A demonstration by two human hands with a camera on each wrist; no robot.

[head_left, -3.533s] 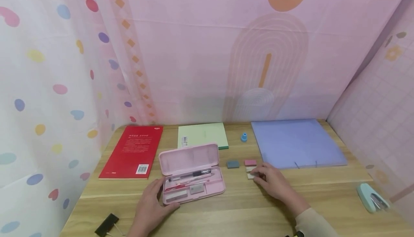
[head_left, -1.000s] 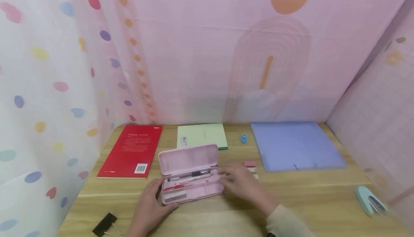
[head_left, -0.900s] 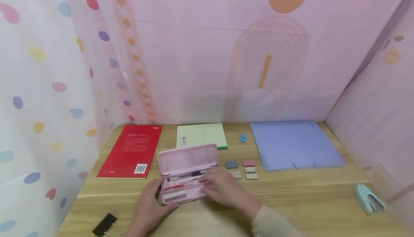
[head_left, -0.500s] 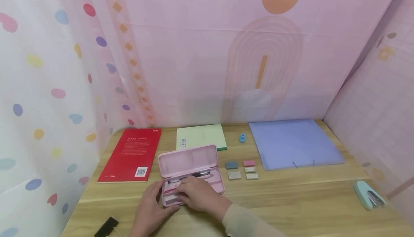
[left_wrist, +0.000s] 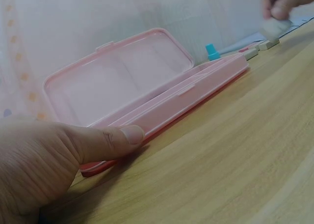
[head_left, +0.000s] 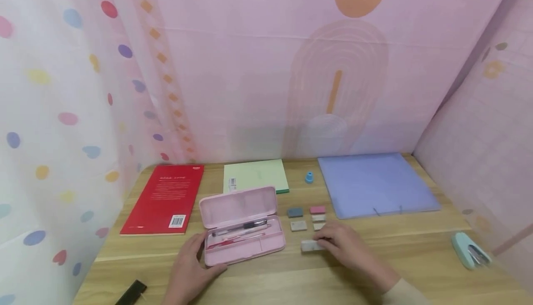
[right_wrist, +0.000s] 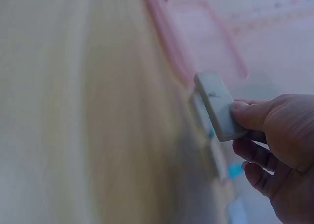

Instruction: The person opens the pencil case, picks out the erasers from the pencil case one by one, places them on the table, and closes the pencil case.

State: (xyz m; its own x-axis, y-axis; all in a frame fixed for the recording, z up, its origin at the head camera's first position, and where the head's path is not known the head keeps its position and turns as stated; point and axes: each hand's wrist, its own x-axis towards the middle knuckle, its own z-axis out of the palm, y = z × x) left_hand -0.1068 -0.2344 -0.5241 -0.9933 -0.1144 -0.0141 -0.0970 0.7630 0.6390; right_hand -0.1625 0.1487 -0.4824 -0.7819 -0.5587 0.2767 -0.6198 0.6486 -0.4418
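Observation:
An open pink pencil case (head_left: 272, 243) with pens (head_left: 245, 227) in it lies in the middle of the head view. My left hand (head_left: 191, 265) holds its left end, the thumb (left_wrist: 115, 139) along the front wall in the left wrist view. To the right of the case, my right hand (head_left: 347, 248) pinches a long white eraser (right_wrist: 216, 103) between thumb and fingers. Smaller erasers lie in two columns just beyond: a blue-grey one (head_left: 295, 212) and an off-white one (head_left: 298, 226), then a pink one (head_left: 317, 209) with two pale ones (head_left: 318, 218) below it.
Along the back lie a red book (head_left: 164, 201), a pale green notebook (head_left: 256, 175) and a blue-violet folder (head_left: 376, 184). A small blue cap-like piece (head_left: 309, 177) stands between notebook and folder. A mint stapler (head_left: 468, 252) is far right, a black clip (head_left: 132, 292) front left.
An off-white eraser went from the case to below the blue-grey one. My right hand then reached into the case and carried the long white eraser out rightward. My left hand stayed.

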